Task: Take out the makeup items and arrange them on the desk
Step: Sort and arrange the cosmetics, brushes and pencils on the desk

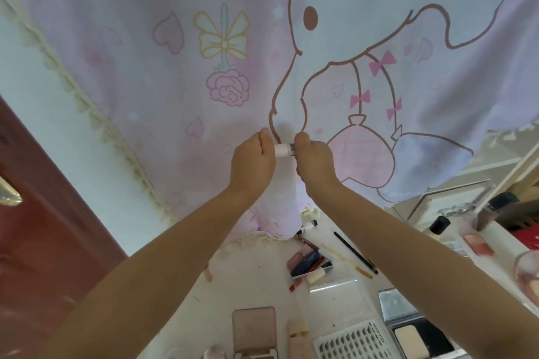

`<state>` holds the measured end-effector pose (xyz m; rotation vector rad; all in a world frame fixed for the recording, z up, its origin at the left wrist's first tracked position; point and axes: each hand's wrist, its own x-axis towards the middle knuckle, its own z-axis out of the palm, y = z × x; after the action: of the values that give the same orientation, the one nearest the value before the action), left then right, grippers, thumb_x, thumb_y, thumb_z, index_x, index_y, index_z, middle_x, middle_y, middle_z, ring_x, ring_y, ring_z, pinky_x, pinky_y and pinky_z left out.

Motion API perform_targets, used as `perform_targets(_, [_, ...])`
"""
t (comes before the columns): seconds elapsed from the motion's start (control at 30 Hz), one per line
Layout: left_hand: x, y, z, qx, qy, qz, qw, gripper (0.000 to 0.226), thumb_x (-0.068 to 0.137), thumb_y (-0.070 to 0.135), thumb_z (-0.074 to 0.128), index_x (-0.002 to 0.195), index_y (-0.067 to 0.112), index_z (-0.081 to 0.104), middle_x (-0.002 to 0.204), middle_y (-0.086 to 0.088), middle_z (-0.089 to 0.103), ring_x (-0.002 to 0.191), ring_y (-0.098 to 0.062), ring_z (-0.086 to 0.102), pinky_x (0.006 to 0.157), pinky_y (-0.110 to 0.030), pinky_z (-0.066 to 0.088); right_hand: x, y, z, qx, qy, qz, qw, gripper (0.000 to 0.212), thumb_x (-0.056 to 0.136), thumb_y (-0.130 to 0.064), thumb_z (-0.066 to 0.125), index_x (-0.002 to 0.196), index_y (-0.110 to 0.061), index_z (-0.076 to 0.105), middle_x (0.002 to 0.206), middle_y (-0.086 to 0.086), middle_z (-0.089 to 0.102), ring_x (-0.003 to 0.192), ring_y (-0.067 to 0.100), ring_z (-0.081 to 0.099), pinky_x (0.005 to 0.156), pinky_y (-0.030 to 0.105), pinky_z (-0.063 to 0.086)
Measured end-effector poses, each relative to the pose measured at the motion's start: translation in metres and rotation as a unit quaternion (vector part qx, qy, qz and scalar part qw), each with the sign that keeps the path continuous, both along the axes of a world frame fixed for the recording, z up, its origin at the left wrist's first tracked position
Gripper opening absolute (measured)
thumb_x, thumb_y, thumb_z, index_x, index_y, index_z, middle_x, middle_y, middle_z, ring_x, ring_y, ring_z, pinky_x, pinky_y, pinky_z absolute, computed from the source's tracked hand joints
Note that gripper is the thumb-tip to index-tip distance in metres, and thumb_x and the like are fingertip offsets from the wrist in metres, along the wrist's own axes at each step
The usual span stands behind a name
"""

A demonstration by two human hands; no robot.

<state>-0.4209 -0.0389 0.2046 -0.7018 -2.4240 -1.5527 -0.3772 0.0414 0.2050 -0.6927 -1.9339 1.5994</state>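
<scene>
1. A pink cartoon-print curtain (204, 52) hangs behind both hands.
2. The white tabletop (256, 280) lies below the hands, carrying a false-lash tray (350, 341), a pink compact (253, 329) and a cluster of lip products (309, 265).
3. The left hand (252, 163) and right hand (313, 160) are raised together.
4. Each grips one end of a small white makeup tube (284, 149) between them.

- The left hand (253, 163) and the right hand (315, 162) are bare, without rings.
- Both forearms are bare; no sleeves show.
</scene>
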Motion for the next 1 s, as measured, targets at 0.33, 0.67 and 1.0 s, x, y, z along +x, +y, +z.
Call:
perform_targets(0.33, [-0.005,-0.004,-0.001,0.009,-0.246,-0.089,0.965,0.041,0.099,0.032,0.027,0.068,0.013,0.047,0.053,-0.001,0.038,0.042,-0.012,0.034,0.04,-0.021,0.026,0.009,0.033,-0.001,0.1,-0.073,0.198,0.972,0.044,0.097,-0.029,0.035,0.057,-0.013,0.043,0.032,-0.009,0.036,0.03,0.004,0.033,0.041,0.017,0.028])
perform_targets(0.67, [-0.013,-0.022,-0.003,-0.01,-0.277,-0.163,0.947,0.024,0.097,0.021,0.037,0.076,0.017,0.046,0.062,-0.001,0.046,0.052,-0.01,0.036,0.048,-0.018,0.031,0.017,0.039,-0.006,0.124,0.008,0.234,0.964,0.031,0.082,0.016,0.046,0.087,-0.013,0.054,0.088,-0.002,0.057,0.086,0.015,0.058,0.083,0.027,0.049])
perform_targets(1.0, [-0.013,-0.029,-0.009,0.037,-0.164,-0.098,0.981,0.018,0.091,0.018,0.052,0.073,0.022,0.05,0.064,0.003,0.056,0.05,-0.009,0.044,0.041,-0.008,0.037,0.009,0.032,-0.006,0.175,-0.036,0.224,0.958,0.027,0.094,-0.008,0.042,0.072,-0.02,0.053,0.063,-0.002,0.059,0.044,-0.001,0.054,0.054,0.016,0.048])
